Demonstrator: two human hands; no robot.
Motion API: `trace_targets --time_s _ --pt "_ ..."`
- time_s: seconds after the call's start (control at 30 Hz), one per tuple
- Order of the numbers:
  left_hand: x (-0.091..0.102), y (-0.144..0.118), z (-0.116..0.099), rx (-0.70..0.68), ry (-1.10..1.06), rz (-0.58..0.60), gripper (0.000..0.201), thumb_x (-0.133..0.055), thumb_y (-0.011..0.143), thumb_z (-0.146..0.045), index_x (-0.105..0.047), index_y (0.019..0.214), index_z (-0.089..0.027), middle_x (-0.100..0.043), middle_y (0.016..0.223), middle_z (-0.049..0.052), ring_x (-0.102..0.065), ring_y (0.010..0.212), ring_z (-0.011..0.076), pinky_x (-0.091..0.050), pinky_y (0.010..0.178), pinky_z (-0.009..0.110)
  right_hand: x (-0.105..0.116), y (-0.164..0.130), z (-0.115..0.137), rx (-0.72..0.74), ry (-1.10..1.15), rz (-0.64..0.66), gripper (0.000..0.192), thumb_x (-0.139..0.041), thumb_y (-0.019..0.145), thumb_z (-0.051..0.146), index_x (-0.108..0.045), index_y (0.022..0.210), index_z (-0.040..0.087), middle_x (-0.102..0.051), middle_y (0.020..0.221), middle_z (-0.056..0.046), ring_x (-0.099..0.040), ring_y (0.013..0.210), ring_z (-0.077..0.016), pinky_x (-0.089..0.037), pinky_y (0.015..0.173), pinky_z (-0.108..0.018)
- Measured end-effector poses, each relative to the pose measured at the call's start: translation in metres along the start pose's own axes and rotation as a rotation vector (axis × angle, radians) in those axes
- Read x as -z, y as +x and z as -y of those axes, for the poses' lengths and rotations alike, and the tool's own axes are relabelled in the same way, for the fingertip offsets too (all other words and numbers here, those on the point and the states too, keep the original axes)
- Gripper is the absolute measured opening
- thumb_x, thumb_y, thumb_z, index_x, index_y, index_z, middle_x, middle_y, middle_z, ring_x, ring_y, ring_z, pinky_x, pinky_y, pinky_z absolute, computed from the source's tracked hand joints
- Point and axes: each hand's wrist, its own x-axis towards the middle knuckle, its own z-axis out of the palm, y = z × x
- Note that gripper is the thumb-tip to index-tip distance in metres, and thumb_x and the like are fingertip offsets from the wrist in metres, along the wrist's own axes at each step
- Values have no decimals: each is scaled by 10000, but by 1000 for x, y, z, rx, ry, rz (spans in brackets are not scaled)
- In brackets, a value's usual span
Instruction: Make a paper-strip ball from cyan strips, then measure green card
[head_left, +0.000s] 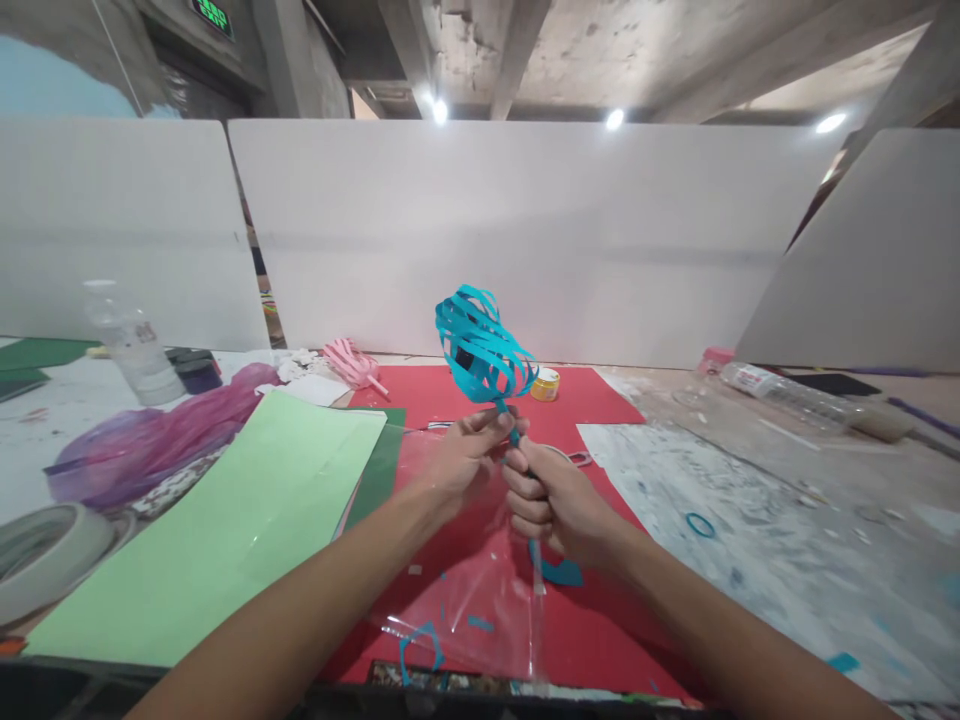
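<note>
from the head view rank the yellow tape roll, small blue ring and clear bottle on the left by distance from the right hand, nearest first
Measured from the right hand:
1. yellow tape roll, just beyond it on the red mat.
2. small blue ring, off to its right.
3. clear bottle, far left.

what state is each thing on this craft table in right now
paper flower: upright, strips looped, stem gripped by both hands
left hand: fingers pinching the stem
right hand: closed around the stem
green paper: lying flat
upright bottle: standing
other bottle: lying on its side
</note>
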Motion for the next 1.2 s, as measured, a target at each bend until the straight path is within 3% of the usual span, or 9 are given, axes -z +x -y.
trace_targets --time_s 0.1,0.2,0.3,0.4,0.47,0.63,0.8,0.93,1.2 --pt "-3 -3 -1 18 -14 31 400 -911 544 -421 -697 744 -149 -688 737 30 -585 568 118 -455 589 256 1 -4 7 -112 143 106 428 -688 814 431 -320 727 230 -209 494 131 -42 375 -48 -82 331 -187" --pt "-1 0 1 -15 -10 32 391 -909 546 -421 -706 734 -145 -670 669 23 -565 529 109 -446 560 245 4 -3 8 -109 54 91 393 -628 848 479 -338 740 235 -189 494 126 -43 377 -58 -89 341 -200" --pt "2 7 6 -89 -5 -22 364 -933 501 -359 -705 690 -147 -655 629 -2 -553 531 86 -440 579 223 10 3 1 128 -358 -120 385 -509 891 583 -435 784 221 -280 534 99 -179 414 -73 -180 398 -215" --pt "5 11 11 -139 -4 -84 323 -936 499 -291 -704 680 -157 -680 686 -6 -591 619 92 -449 633 214 15 7 -8 422 -839 -338 371 -472 928 532 -495 759 202 -424 633 37 -366 551 -114 -294 514 -253" --pt "5 11 14 -139 1 -97 322 -932 509 -296 -711 694 -153 -688 695 5 -600 632 104 -453 627 224 16 8 -12 494 -969 -402 366 -431 954 496 -507 750 202 -458 651 18 -405 600 -136 -313 562 -274" --pt "3 10 13 -119 0 -72 360 -935 500 -340 -719 720 -153 -710 727 29 -624 648 123 -474 638 240 12 8 -18 401 -673 -368 412 -435 928 574 -444 725 215 -374 584 54 -305 492 -105 -237 467 -249" --pt "3 8 10 -104 5 -31 355 -930 511 -362 -706 699 -161 -717 739 26 -625 640 117 -482 657 238 2 6 -12 210 -321 -176 479 -558 830 640 -371 702 217 -253 522 113 -157 417 -51 -140 412 -201" --pt "2 5 6 -52 15 20 370 -914 542 -396 -708 723 -147 -703 697 26 -580 521 101 -465 592 247 -2 4 -3 95 -124 -10 468 -597 827 601 -366 702 214 -244 490 125 -100 394 -38 -127 383 -186" --pt "4 5 -1 -23 33 34 412 -939 476 -384 -711 717 -140 -676 661 15 -579 551 102 -452 618 243 3 1 4 -25 56 63 414 -630 844 513 -382 723 205 -221 497 123 -87 394 -41 -125 375 -180"
